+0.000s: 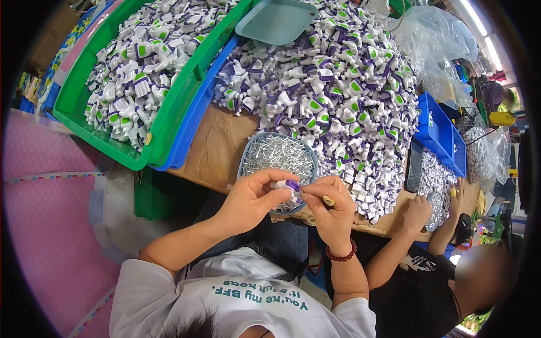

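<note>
Over a blue-grey bowl (241, 164) of small silver metal pins (279, 156), both hands meet in front of my chest. Thumb and fingers of my left hand (246, 198) pinch a small white and purple plastic part (292, 185). My right hand (333, 213) is closed at the part's purple end, its thumb and forefinger pressed together; whatever lies between them is too small or hidden to make out. A yellowish finger cot (328, 200) covers one right fingertip. Beyond the bowl spreads a large heap of similar white, purple and green parts (338, 84).
A green crate (163, 121) full of similar parts stands at the left, beside a blue crate edge (181, 147). An empty grey tray (276, 22) rests on the heap. At right, a co-worker's hands (418, 213) work near a phone (414, 166) and blue bins (437, 127).
</note>
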Available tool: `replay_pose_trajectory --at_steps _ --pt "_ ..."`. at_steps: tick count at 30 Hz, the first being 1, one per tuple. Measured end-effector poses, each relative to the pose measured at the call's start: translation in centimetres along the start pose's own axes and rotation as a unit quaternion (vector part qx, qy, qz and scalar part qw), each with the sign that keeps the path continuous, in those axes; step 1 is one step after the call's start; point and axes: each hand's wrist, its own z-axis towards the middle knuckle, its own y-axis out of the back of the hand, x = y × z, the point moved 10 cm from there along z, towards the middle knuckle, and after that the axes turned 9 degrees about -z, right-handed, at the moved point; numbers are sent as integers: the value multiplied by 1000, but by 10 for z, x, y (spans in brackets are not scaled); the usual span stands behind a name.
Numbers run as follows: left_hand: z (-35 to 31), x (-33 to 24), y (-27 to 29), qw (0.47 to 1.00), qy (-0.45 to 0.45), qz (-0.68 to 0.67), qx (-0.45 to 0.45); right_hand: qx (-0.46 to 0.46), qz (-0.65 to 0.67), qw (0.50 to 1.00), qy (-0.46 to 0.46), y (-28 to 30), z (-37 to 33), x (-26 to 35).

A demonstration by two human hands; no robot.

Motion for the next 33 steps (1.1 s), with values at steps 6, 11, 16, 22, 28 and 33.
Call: replay_pose_trajectory --at_steps 6,11,16,22,28,33 --pt "0 -5 -4 996 -63 69 11 -6 -5 1000 22 -1 -1 4" --pt "1 -4 -6 996 -74 32 22 -18 109 992 -68 -8 -9 -7" --pt "-2 -7 -9 994 -105 -5 20 -14 161 983 -84 -12 -6 -10" --pt "4 -26 23 993 -99 7 -67 -126 -59 986 -87 65 4 -35" --pt "3 -15 17 997 -66 5 -32 38 -370 928 -29 37 -6 -63" --pt "3 -7 17 998 -48 -43 -18 58 -357 932 6 19 -18 -64"
